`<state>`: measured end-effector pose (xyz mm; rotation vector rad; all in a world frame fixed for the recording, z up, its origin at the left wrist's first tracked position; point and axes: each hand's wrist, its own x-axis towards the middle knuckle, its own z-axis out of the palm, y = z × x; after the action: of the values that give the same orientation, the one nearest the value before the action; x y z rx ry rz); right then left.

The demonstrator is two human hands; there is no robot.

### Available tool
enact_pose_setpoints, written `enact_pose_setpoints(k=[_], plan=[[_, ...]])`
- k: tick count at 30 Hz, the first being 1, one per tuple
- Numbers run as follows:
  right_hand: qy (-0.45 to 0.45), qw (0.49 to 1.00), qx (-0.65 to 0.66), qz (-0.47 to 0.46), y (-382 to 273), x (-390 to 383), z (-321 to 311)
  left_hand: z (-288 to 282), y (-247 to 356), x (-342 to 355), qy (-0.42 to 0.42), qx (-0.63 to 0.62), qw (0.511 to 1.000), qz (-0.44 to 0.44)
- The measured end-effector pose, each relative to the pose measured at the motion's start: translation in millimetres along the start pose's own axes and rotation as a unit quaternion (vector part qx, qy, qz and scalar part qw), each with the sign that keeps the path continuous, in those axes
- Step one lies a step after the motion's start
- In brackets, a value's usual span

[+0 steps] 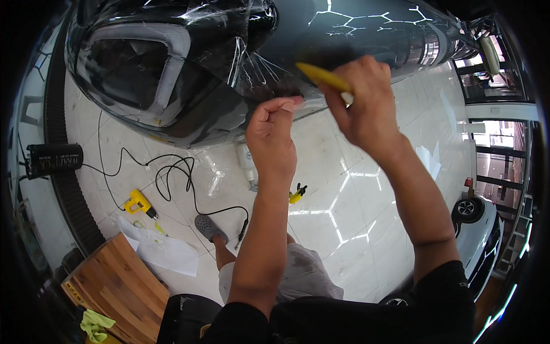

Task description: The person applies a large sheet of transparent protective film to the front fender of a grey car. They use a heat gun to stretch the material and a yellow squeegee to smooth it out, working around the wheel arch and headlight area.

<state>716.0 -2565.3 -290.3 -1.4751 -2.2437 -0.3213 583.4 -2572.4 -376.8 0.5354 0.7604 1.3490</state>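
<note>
A glossy dark grey car body (366, 28) fills the upper part of the view. Over its panel lies a sheet of transparent film (255, 71), creased into sharp folds that fan toward its lower edge. My left hand (272, 129) pinches that edge between thumb and fingers at the panel's lower rim. In my right hand (366, 103) is a yellow squeegee (322, 75), its tip pointing left and held close to the panel, right of the folds. Whether the squeegee touches the film, I cannot tell.
On the tiled floor lie a yellow heat gun (139, 202), a looping black cable (186, 172), white sheets (163, 252) and a spray bottle (245, 160) partly behind my left arm. A wooden board (114, 286) stands at lower left. A white car (481, 235) is at right.
</note>
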Motion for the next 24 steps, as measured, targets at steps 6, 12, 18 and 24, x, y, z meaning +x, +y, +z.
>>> enact_pose_setpoints(k=[6, 12, 18, 24], plan=[[0.060, 0.994, 0.058, 0.077, 13.0, 22.4, -19.7, 4.3, 4.7, -5.8, 0.043, -0.008, 0.999, 0.029], [-0.020, 0.983, 0.121, 0.140, -16.6, 28.6, -14.6, -2.3, 20.7, 7.5, 0.063, -0.007, 0.996, 0.060], [-0.055, 0.997, 0.020, 0.044, -46.8, 40.1, 13.5, -4.4, 50.7, 18.3, 0.063, 0.052, 0.993, 0.090], [0.089, 0.957, 0.080, 0.262, -4.0, 61.7, -51.2, -25.4, 65.4, 22.6, 0.041, 0.079, 0.994, 0.067]])
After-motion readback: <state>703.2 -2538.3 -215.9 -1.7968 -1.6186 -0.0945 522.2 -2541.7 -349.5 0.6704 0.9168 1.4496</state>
